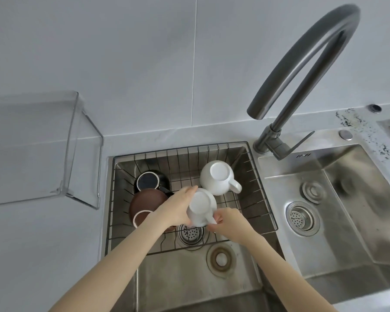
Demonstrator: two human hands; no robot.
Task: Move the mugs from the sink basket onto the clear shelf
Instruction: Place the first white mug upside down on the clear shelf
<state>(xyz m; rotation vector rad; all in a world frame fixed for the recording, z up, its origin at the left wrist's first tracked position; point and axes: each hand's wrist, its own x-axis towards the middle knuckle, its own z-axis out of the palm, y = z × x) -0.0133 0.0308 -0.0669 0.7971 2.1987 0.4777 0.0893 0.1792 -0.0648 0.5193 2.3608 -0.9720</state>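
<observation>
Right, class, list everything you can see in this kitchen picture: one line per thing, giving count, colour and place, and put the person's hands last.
white mug: one, white, upside down at the back right of the basket
held white mug: one, white, upside down, above the basket middle
black mug: one, black, back left of the basket
brown mug: one, brown with a pale rim, front left of the basket
wire basket: one, dark metal, in the left sink
clear shelf: one, transparent, on the wall at left
faucet: one, grey, between the two sinks
right sink: one, steel, at right
left hand: on the held white mug's side
right hand: at its handle
</observation>
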